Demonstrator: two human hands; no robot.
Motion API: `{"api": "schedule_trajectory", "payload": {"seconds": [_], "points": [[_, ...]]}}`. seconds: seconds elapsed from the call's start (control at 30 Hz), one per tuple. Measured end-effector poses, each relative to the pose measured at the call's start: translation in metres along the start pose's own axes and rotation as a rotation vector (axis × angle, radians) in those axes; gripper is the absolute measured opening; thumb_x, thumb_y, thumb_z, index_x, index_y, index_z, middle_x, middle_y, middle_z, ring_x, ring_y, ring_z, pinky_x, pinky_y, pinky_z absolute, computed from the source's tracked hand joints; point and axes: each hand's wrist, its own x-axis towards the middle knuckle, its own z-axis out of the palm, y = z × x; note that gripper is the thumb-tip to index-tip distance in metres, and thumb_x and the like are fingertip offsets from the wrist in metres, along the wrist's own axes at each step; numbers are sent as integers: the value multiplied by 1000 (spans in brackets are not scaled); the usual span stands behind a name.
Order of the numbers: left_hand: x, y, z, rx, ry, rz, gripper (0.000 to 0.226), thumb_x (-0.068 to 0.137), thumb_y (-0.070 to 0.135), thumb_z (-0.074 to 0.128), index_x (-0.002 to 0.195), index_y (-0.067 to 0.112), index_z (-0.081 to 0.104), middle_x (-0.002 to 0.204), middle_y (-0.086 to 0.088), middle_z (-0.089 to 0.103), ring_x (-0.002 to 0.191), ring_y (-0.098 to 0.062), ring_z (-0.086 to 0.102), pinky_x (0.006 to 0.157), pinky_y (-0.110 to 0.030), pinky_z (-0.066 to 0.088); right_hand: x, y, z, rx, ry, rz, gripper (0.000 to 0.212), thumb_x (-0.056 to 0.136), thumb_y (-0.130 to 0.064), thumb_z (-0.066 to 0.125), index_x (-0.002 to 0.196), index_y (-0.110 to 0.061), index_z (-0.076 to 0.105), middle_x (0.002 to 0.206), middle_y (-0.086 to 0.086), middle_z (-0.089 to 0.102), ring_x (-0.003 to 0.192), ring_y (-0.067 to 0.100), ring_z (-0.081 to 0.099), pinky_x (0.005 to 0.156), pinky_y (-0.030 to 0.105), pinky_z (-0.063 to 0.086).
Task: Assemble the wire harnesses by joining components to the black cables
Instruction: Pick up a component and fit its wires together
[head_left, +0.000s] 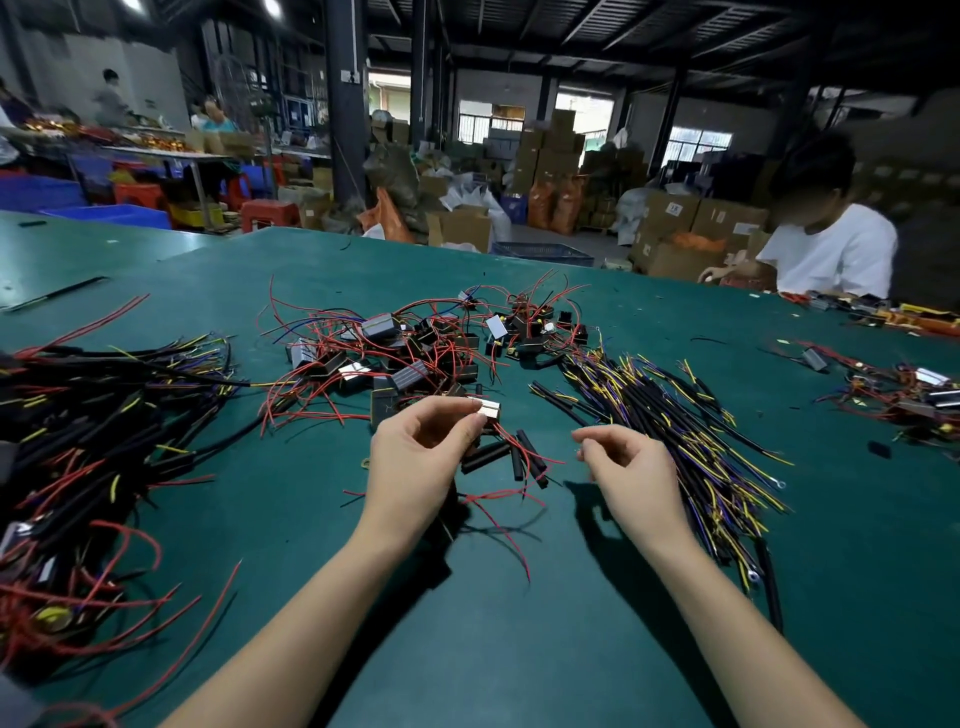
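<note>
One component between left fingertips.

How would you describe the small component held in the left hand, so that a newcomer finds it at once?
Start at the green table and find the heap of black boxes with red wires in its middle. Just in front of it, the left hand pinches one small component. Unlike the boxes lying in the heap, it is lifted off the table, its pale face up and red leads hanging below.
</note>
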Motion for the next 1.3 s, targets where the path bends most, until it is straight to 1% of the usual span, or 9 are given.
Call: {"api": "schedule_trajectory", "payload": {"seconds": [0.13, 0.23, 0.53, 0.63, 0.7, 0.83, 0.93, 1.17, 1.3], "points": [[-1, -2, 2, 20, -36, -24, 14, 83, 3, 70, 88, 15, 74, 80, 5, 74, 71, -1, 65, 69, -11, 50, 1, -11, 13, -193, -27, -160, 10, 84, -14, 68, 78, -20, 74, 71, -8, 67, 60, -2, 55, 59, 7, 40], [-2, -2, 2, 79, -65, -31, 13, 81, 3, 72, 90, 12, 74, 80, 4, 74, 69, 3, 65, 67, -8, 46, 6, -22, 30, -420, -174, -202, 9, 83, -26, 69, 80, -21, 75, 79, -6, 67, 73, 8, 57, 67, 24, 44], [1, -1, -4, 215, -200, -14, 20, 78, -1, 73, 94, 11, 68, 76, 0, 65, 70, -8, 58, 71, -17, 48, 34, -42, 54, -890, -335, 105, 28, 75, -37, 73, 77, -12, 59, 86, 4, 59, 82, 28, 57, 57, 24, 34], [0, -1, -4, 210, -166, 6, 11, 80, 5, 73, 87, 13, 69, 77, 1, 70, 69, -5, 62, 69, -16, 50, 35, -47, 53, -831, -333, 229, 39, 74, -34, 74, 68, -15, 41, 73, 1, 46, 77, 26, 51, 60, 26, 36], [0, -2, -3, 175, -119, 4, 5, 83, 9, 71, 83, 13, 71, 77, 1, 73, 72, -6, 66, 70, -16, 51, 32, -45, 46, -663, -266, 242, 29, 74, -29, 71, 66, -10, 52, 69, 3, 53, 72, 26, 54, 63, 29, 41], [-1, -5, 0, 127, -115, -8, 7, 85, 12, 70, 80, 14, 74, 71, 5, 72, 67, 1, 64, 65, -10, 47, 5, -36, 27, 84, -7, 84, 8, 81, -8, 65, 79, -13, 61, 78, 9, 68, 69, 15, 57, 67, 25, 45], [-2, -6, 3, 129, -168, -32, 5, 83, 12, 71, 82, 13, 76, 75, 2, 74, 73, -8, 68, 70, -18, 52, -10, -32, 16, 386, -86, 48, 19, 88, 1, 60, 97, -15, 59, 76, 2, 69, 59, 4, 57, 57, 14, 45], [-2, -9, 4, 161, -173, -22, 5, 83, 12, 71, 83, 12, 76, 81, -2, 74, 82, -21, 69, 79, -33, 54, -13, -28, 14, 98, -229, -259, 13, 87, -8, 67, 92, -18, 70, 75, -8, 66, 67, 3, 57, 65, 21, 47], [-2, -11, 4, 193, -188, 16, 7, 84, 14, 71, 81, 17, 77, 80, -5, 71, 76, -22, 65, 73, -34, 51, -17, -23, 16, -141, -178, -501, 14, 81, -7, 73, 94, -14, 71, 78, -16, 62, 64, -2, 53, 61, 6, 36]]}}
